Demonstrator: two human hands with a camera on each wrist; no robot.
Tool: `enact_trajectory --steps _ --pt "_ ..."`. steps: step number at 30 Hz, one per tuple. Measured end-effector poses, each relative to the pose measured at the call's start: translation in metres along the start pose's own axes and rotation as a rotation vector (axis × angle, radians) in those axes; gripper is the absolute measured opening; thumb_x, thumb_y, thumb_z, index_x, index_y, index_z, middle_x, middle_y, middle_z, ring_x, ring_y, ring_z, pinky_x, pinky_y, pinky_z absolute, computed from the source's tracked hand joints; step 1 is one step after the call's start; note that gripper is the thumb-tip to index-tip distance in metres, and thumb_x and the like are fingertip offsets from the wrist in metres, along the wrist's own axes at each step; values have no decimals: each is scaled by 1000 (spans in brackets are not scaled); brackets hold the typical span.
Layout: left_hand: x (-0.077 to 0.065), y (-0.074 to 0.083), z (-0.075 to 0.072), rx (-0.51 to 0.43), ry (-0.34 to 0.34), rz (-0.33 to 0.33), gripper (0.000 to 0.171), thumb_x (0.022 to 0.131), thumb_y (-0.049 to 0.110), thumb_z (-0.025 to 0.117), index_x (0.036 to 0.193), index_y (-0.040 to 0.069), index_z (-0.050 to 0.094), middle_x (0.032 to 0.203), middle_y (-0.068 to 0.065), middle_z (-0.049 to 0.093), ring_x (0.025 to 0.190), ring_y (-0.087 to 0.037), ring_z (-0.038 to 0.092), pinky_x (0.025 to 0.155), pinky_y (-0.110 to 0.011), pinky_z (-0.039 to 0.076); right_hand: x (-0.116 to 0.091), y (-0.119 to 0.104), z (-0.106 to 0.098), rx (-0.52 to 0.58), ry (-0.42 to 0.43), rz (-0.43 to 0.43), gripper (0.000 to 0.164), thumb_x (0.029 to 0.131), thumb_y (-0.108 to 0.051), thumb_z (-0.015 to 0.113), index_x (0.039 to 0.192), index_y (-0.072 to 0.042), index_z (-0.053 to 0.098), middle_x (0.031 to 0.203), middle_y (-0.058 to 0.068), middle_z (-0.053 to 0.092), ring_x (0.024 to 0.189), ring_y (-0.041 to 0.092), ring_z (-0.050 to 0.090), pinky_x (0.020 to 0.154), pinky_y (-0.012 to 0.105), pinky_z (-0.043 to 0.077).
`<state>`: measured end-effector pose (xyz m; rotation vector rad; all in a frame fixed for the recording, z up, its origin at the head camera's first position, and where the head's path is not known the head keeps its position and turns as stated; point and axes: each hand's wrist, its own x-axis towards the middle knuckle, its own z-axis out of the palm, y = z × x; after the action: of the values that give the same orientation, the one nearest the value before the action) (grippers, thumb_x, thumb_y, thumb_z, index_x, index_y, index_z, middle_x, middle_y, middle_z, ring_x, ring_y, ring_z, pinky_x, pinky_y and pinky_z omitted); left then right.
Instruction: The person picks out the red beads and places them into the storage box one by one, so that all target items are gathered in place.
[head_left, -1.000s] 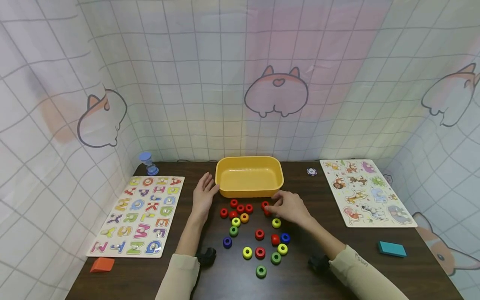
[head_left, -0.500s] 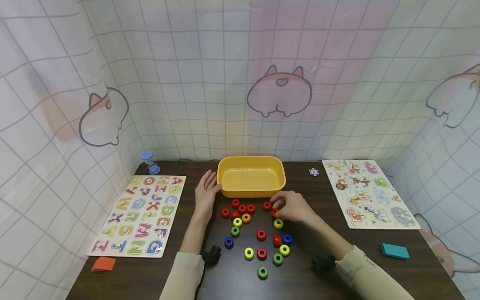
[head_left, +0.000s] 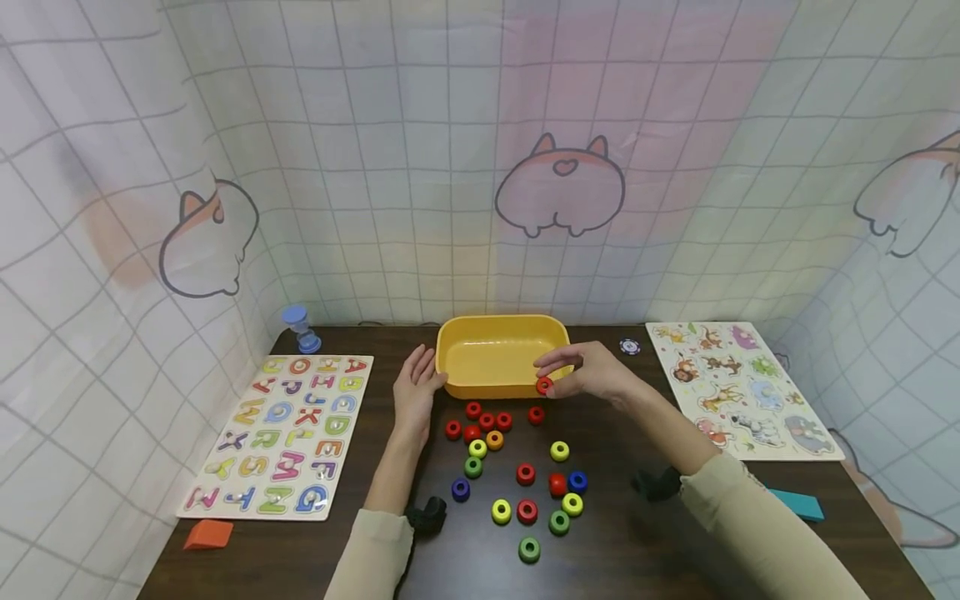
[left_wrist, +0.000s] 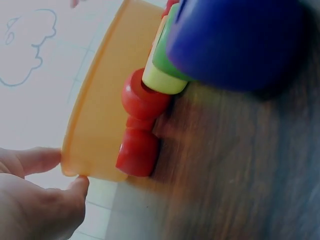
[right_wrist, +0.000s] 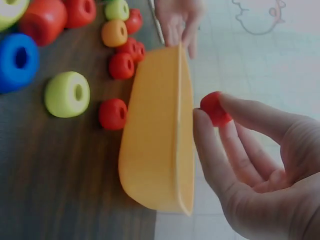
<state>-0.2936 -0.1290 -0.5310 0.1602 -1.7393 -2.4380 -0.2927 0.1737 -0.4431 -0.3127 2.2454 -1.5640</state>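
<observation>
Between the thumb and fingertips of my right hand [head_left: 600, 371] is a small red bead [head_left: 544, 385] with a hole through it. The pinched bead is raised over the front right rim of a yellow plastic tub [head_left: 487, 390], and the right wrist view shows it level with that rim. My left hand [head_left: 414, 393] lies along the tub's left end, fingers extended, its thumb [left_wrist: 79, 189] at the corner. Other red beads [right_wrist: 114, 114] lie just in front of the tub, near an orange bead [head_left: 495, 440]. The tub's visible floor holds no beads.
Yellow, green, blue and red beads [head_left: 527, 511] are scattered nearer the front. An alphabet puzzle board [head_left: 247, 446], an orange block [head_left: 208, 534] and an hourglass [head_left: 302, 330] stand left. An animal puzzle board [head_left: 738, 392], a poker chip [head_left: 629, 347] and a teal block [head_left: 798, 505] lie right.
My right hand has picked up a red bead from beside the yellow bead and carried it up and back to the tub's rim. The left hand stays at the tub's left end.
</observation>
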Motion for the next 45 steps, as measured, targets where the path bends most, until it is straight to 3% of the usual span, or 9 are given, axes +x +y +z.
enact_trajectory --steps 10,17,21,25,31,37,43,45 --pt "-9 16 3 -34 -23 -32 69 89 -12 58 150 10 33 154 -19 33 142 -28 34 107 -32 42 54 -26 -8 160 -44 63 53 82 5 73 132 2 57 127 20 62 100 26 69 98 53 49" --pt "-1 2 3 -44 -11 -19 68 91 -11 56 150 14 35 154 -17 34 141 -25 36 108 -31 41 98 -34 0 260 -48 136 47 81 10 71 125 -3 63 128 18 62 103 28 68 103 55 44" --pt "0 -4 4 -33 -1 -1 67 90 -11 57 148 15 37 153 -16 37 140 -25 38 107 -31 43 121 -31 10 326 -68 165 52 81 15 68 131 2 58 130 21 61 106 31 67 104 54 44" --pt "-2 -1 4 -32 -11 9 68 89 -11 58 149 13 36 153 -17 36 140 -26 38 105 -28 44 142 -27 26 371 -69 202 58 81 17 66 136 7 52 129 22 61 111 34 64 101 51 47" --pt "1 -3 2 -20 9 -2 66 90 -10 58 148 15 38 152 -14 38 138 -21 40 105 -28 44 175 -16 53 393 -67 267 53 81 20 64 132 6 55 130 22 60 109 32 65 101 49 49" --pt "0 -3 2 -19 25 -1 65 90 -11 58 146 15 40 150 -14 41 138 -22 42 105 -30 44 188 -12 75 406 -17 295 49 81 21 64 128 8 58 126 25 62 107 36 65 98 48 51" --pt "0 -5 1 -31 16 5 66 90 -12 57 147 15 39 150 -14 41 137 -23 43 105 -31 45 187 -9 93 329 14 253 51 78 22 66 127 11 58 126 27 61 106 37 66 94 46 53" --pt "2 -5 0 -31 13 11 66 89 -12 57 147 14 38 150 -14 41 137 -23 42 106 -31 44 185 -9 95 249 59 221 47 77 18 70 122 8 63 121 24 65 101 31 69 91 43 55"
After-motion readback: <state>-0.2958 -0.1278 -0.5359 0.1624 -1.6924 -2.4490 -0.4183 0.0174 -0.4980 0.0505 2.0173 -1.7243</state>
